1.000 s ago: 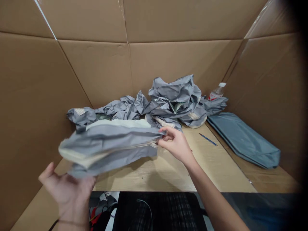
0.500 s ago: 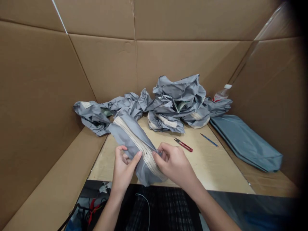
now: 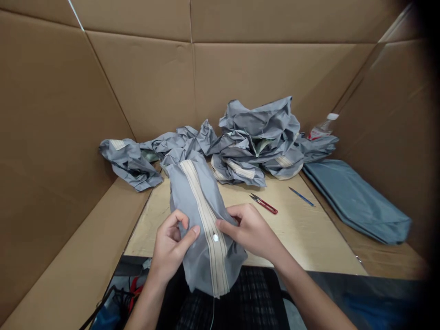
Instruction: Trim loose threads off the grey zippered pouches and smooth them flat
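Note:
Between my hands is a grey fabric piece [image 3: 192, 197] with a cream zipper [image 3: 202, 206] running down its length. A small pale zipper slider [image 3: 215, 237] shows partway along it. My left hand [image 3: 175, 243] pinches the fabric on the left, its thumb on top. On the other side my right hand [image 3: 249, 229] grips the cloth close to the zipper, thumb beside the slider. The near end of the piece hangs over the table's front edge, above my lap, with a thin thread [image 3: 212, 311] trailing down.
Crumpled grey fabric pieces [image 3: 259, 123] with zippers are heaped along the back. Red thread snips [image 3: 264, 204] and a blue pencil [image 3: 301, 196] lie on the table [image 3: 292, 238]. A folded teal bag [image 3: 357, 199] and a plastic bottle [image 3: 323, 128] sit at right. Cardboard walls [image 3: 144, 82] surround it.
The fabric piece has straightened and turned, so its near end hangs lower toward my lap. Both hands still grip its sides, and the slider now shows more plainly.

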Available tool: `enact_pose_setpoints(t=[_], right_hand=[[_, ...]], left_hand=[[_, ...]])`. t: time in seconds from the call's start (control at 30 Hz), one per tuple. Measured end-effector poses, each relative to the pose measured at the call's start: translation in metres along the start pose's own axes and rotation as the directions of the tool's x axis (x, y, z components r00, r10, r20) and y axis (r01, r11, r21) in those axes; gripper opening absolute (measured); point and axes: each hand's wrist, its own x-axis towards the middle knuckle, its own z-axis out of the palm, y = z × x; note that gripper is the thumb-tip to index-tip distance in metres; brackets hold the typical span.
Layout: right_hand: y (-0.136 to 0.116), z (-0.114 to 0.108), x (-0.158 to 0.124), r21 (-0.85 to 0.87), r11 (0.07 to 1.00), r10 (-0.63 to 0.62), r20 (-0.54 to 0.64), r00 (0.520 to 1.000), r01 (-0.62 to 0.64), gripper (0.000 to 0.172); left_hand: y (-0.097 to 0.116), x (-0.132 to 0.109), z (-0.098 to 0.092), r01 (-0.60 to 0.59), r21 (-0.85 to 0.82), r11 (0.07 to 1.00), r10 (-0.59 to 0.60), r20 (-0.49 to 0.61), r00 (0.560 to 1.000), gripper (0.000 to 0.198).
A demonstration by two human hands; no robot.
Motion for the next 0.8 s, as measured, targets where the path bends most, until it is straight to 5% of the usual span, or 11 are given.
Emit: enact_pose_setpoints(t=[0.2,0.27,0.33,0.4,0.53,0.8], right_hand=[[-0.001,0.002,-0.009,-0.006,0.993,-0.117,-0.08,0.99,0.117,0.041],[-0.004,0.002,-0.014,-0.034,0.988,-0.152,-0.132,0.98,0.149,0.027],[-0.007,0.001,-0.021,-0.069,0.968,-0.252,-0.217,0.943,0.243,0.008],[-0.011,0.001,-0.029,-0.145,0.919,-0.394,-0.261,0.881,0.368,0.025],[-0.015,0.004,-0.039,-0.272,0.851,-0.495,-0.126,0.86,0.45,0.02],[-0.008,0.011,-0.034,-0.244,0.86,-0.481,-0.091,0.872,0.449,0.025]], left_hand=[[0.009,-0.007,-0.002,-0.107,0.19,0.976,0.113,-0.022,0.993,0.032],[0.009,-0.009,-0.003,-0.129,0.198,0.972,0.138,-0.032,0.99,0.032],[0.009,-0.011,-0.003,-0.139,0.203,0.969,0.152,-0.053,0.987,0.032],[0.007,-0.011,-0.003,-0.141,0.206,0.968,0.157,-0.065,0.985,0.032],[0.005,-0.011,-0.004,-0.13,0.192,0.973,0.147,-0.077,0.986,0.032],[0.005,-0.012,0.01,0.101,-0.129,0.986,-0.13,-0.239,0.962,0.042]])
